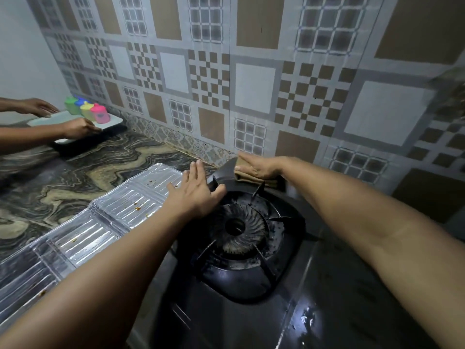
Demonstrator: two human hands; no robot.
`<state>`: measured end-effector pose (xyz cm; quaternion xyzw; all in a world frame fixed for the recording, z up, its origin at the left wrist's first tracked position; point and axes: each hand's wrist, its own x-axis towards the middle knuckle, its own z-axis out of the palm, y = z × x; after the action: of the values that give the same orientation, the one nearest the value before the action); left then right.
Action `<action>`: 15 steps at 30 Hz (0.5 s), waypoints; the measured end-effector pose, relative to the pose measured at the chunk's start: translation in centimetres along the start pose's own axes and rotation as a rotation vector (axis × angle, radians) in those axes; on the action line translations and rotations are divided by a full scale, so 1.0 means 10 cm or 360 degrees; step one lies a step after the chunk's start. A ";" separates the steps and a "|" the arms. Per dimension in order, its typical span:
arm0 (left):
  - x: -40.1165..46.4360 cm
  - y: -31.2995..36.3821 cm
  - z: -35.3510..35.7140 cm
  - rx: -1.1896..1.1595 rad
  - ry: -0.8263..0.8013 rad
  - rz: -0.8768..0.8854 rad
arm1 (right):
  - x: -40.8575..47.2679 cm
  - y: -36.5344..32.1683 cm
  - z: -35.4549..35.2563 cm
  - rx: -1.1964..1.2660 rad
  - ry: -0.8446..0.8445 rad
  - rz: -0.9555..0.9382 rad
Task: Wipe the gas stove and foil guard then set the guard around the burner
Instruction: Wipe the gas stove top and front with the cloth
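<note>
The black gas stove (251, 318) fills the lower middle, its burner (235, 226) ringed by a dark pan support. My left hand (195, 195) rests on the stove's far left corner, thumb against the pan support, fingers spread. My right hand (259, 166) presses flat on a folded tan cloth (251, 178) at the stove's back edge near the wall. The silver foil guard (83, 233) lies flat and unfolded on the counter to the left of the stove, with brown food specks on its panels.
A marbled dark counter (83, 167) runs left. At far left another person's two hands (75, 127) hold a white tray (113, 120) carrying several coloured lidded jars (86, 109). Patterned wall tiles (251, 84) rise right behind the stove.
</note>
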<state>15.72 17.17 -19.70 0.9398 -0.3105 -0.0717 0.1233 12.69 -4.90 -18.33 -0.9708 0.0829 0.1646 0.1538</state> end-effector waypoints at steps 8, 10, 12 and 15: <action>-0.05 0.04 -0.01 0.0032 0.0081 0.0106 | -1.15 0.37 0.39 -0.0220 0.0122 0.0472; -0.07 0.03 -0.01 0.0080 0.0113 0.0149 | -1.38 0.33 0.50 -0.0243 0.0156 0.0475; -0.09 0.04 -0.03 0.0128 0.0103 0.0170 | -1.62 0.28 0.62 -0.0251 0.0178 0.0454; -0.11 0.06 -0.04 0.0147 0.0043 0.0206 | -1.98 0.19 0.83 -0.0286 0.0158 0.0398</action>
<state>14.56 17.41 -19.10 0.9234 -0.3717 -0.0365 0.0885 -8.59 -1.79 -19.49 -0.9697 0.1956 0.1410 0.0402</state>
